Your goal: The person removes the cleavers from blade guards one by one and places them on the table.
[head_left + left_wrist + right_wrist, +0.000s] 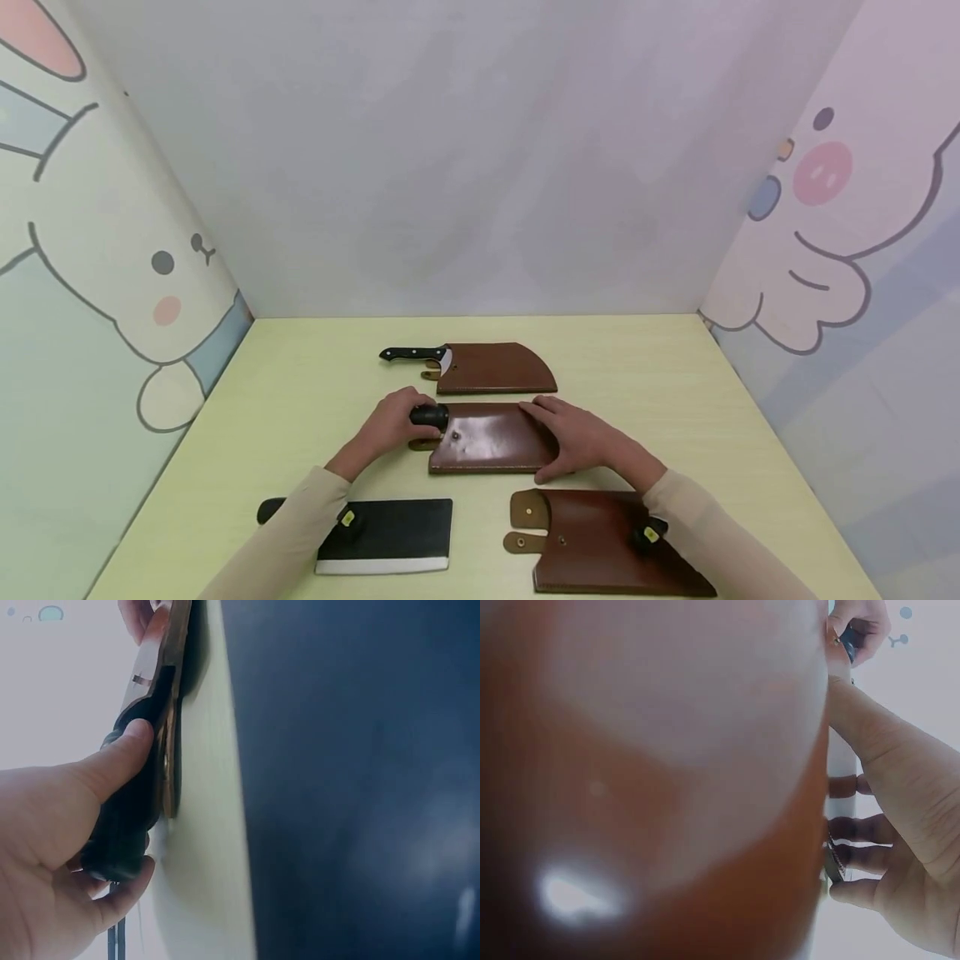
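Note:
In the head view my left hand (395,419) grips the black handle (429,416) of a knife. Its blade is hidden inside a brown leather sheath (487,437) lying on the table. The left wrist view shows the thumb (124,754) on top of the handle, with fingers curled beneath. My right hand (581,435) holds the sheath's right end, fingers at the far edge and thumb at the near edge. In the right wrist view another brown sheath (667,795) fills the foreground, blurred, with the right hand (900,817) beyond it.
Behind lies a black-handled knife (412,353) in a brown sheath (498,368). At front left, under the left forearm, is a bare cleaver (405,529) with a dark blade. Another sheath (592,567) with unfastened straps lies front right. Walls enclose the pale yellow table (637,358).

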